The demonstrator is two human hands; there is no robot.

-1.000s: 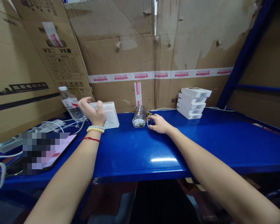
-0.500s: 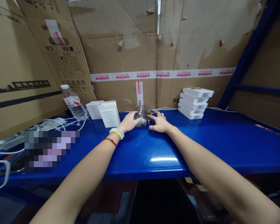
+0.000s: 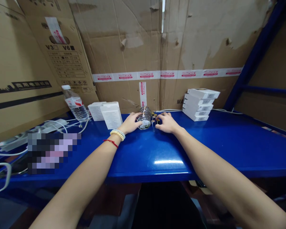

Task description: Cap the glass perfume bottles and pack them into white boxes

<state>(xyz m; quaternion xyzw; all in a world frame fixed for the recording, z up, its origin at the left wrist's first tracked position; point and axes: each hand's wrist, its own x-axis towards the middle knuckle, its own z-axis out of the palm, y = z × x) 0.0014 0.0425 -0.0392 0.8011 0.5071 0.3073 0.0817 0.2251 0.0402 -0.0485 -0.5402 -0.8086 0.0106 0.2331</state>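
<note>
A clear, ribbed container (image 3: 145, 122), apparently several transparent pieces in a row, stands near the back of the blue table. My left hand (image 3: 131, 123) is closed around its left side, thumb in front. Just right of it stand small metallic cylinders (image 3: 153, 121) with shiny tops, some gold. My right hand (image 3: 167, 123) is curled beside them, thumb and forefinger round a small gold-topped piece (image 3: 158, 121). Its lower part is too small to make out. Two white boxes (image 3: 111, 115) stand left of my left hand.
A stack of white boxes (image 3: 197, 105) sits at the back right. On the left are a water bottle (image 3: 76, 103), white cables with a power strip (image 3: 53, 125), and a blurred-out object (image 3: 54, 154). Cardboard (image 3: 124, 57) walls the back of the blue table (image 3: 145, 159).
My right hand has shifted slightly right, away from the clear container, and a small gold-topped piece shows between its fingers. My left hand keeps its place on the container.
</note>
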